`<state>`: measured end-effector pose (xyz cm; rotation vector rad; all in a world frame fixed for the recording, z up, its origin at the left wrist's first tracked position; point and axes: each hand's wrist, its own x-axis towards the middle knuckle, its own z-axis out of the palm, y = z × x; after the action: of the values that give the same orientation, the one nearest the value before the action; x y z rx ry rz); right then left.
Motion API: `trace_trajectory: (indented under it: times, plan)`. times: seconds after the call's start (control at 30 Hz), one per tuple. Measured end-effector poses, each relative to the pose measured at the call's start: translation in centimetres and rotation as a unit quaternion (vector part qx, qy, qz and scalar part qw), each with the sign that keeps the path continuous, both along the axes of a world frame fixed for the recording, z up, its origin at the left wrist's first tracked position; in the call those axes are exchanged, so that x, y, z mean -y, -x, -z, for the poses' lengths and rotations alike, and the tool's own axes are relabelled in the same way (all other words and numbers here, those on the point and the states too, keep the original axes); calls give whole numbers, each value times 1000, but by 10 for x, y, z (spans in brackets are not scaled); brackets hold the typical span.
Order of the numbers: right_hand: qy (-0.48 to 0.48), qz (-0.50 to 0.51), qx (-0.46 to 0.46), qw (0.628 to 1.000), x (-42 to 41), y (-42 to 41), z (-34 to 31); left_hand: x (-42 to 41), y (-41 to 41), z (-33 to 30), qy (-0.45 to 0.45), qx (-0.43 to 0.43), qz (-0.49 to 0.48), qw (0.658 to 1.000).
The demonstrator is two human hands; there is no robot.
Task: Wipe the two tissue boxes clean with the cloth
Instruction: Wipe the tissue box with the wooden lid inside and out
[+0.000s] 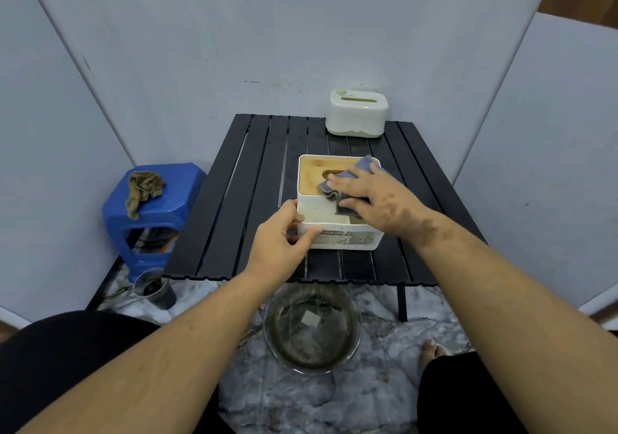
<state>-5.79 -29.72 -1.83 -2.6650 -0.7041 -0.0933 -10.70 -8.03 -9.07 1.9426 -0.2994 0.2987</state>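
Observation:
A white tissue box with a wooden lid (312,173) stands near the front of the black slatted table (234,199). My right hand (368,193) lies flat on a grey-blue cloth (347,174) and presses it onto the box's lid. My left hand (284,233) grips the box's near left corner. A second tissue box (357,112), white with a pale green base, stands at the table's far edge by the wall.
A blue plastic stool (153,206) with a crumpled olive rag (143,189) stands left of the table. On the floor are a glass bowl of murky water (312,330) under the table's front edge and a small cup (153,288) to the left. Grey panels enclose the area.

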Motion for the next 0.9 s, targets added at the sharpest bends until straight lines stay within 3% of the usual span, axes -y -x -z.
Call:
trace_trajectory:
  times: [0.23,0.37,0.67,0.8,0.9]
  plan:
    - [-95,23,-42,994,57,10,1,-1,-1,1,2,-6,10,1000]
    - [-93,14,-55,994,65,6,1,1,-6,-3,5,-2,9,1000]
    - [-261,29,-93,961,72,-9,-9,-11,-57,-76,-140,-8,-8,990]
    - [-288,12,-96,953,79,-11,-19,-11,-90,-122,-200,-38,47,978]
    - [-322,17,-96,942,80,-14,-17,-5,-114,-139,-193,-51,81,976]
